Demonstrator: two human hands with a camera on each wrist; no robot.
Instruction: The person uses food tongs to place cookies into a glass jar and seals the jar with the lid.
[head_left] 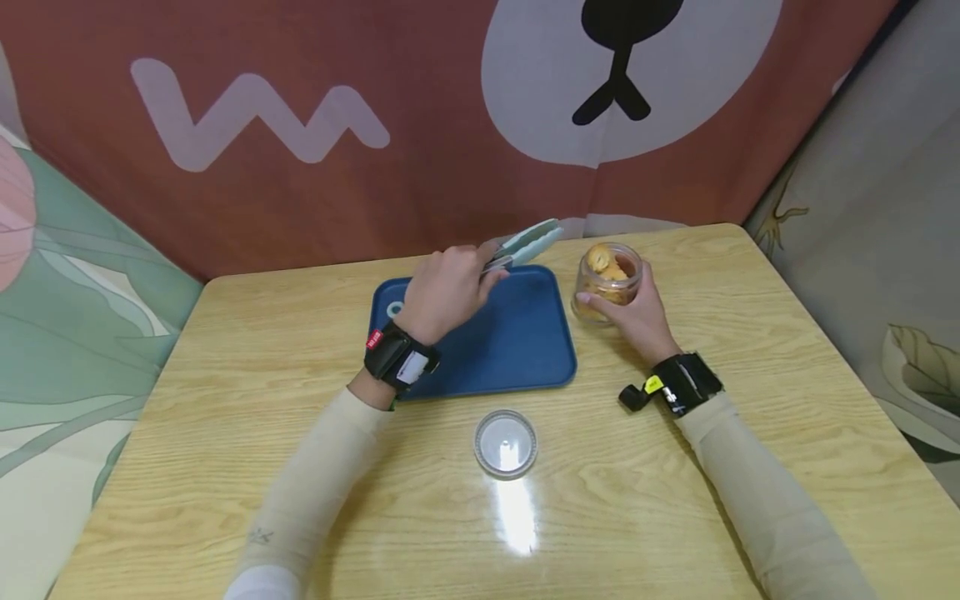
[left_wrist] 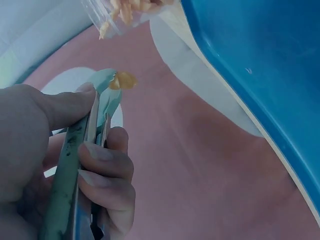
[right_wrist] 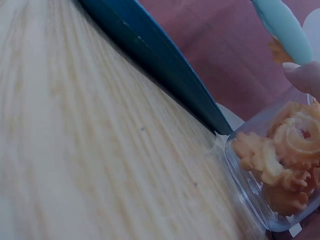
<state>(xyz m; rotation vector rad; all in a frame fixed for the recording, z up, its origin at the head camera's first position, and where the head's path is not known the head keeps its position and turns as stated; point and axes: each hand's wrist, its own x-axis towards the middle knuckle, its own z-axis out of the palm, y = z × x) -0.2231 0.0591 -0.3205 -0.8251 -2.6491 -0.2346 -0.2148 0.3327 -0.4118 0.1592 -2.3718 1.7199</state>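
My left hand [head_left: 447,292] grips a pair of tongs [head_left: 528,243] with mint-green tips over the far edge of the blue tray [head_left: 487,358]. In the left wrist view, the thumb and curled fingers wrap the tongs' arms, and a golden cookie [left_wrist: 123,81] is pinched in the tips. My right hand [head_left: 637,312] holds a clear jar [head_left: 585,308] beside the tray's right side, thumb in front and fingers round the far side. Inside the jar are several swirled cookies [right_wrist: 300,132], stacked up to its open mouth. The tongs' tips are to the upper left of the jar.
A round clear lid [head_left: 506,444] lies on the wooden table [head_left: 600,517] in front of the tray. Behind the table's far edge hangs a reddish-brown cloth [head_left: 435,192] with a printed animal face. Patterned fabric [head_left: 75,333] hangs at the left.
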